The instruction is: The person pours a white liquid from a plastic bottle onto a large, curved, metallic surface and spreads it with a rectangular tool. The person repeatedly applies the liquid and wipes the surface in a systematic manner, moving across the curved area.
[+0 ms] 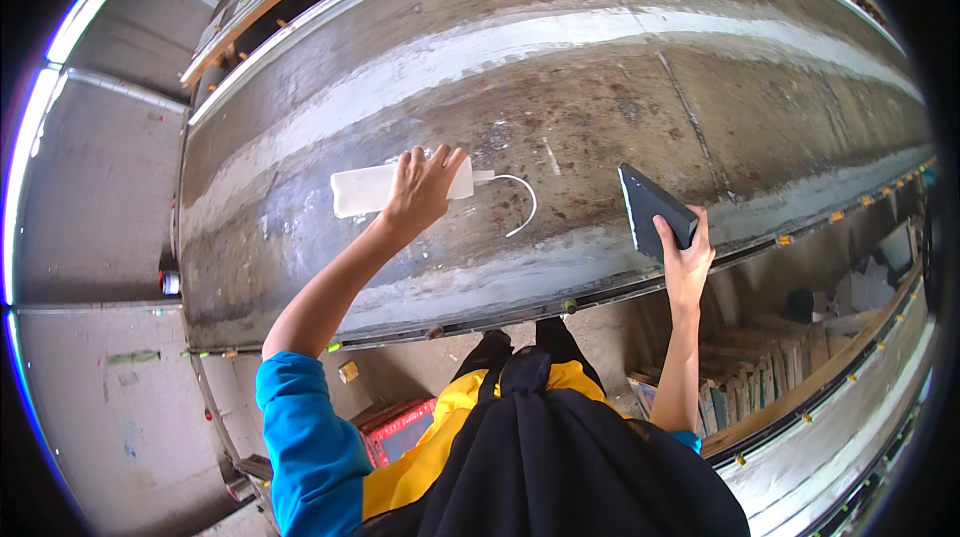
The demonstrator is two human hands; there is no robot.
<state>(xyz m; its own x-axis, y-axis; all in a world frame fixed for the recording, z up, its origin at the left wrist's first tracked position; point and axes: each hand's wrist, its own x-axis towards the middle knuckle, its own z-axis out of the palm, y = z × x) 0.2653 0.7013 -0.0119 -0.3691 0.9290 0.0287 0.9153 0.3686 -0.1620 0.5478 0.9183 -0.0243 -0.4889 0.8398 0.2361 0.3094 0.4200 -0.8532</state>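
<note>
Fingers (pixel 440 159) of the left hand (pixel 425 194) wrap over a whitish plastic squeeze bottle (pixel 362 190) with a thin, curved white tube (pixel 534 201), left of the frame's centre, while the right hand (pixel 688 255), right of centre, grips a flat black rectangular block (pixel 652 209) between thumb and fingers. Long whitish bands (pixel 480 47) cross the worn brown tabletop (pixel 600 117) in the upper frame and along its near edge, the stretch between merely flecked; no liquid shows at the tube's tip, so how much is done or left cannot be told.
</note>
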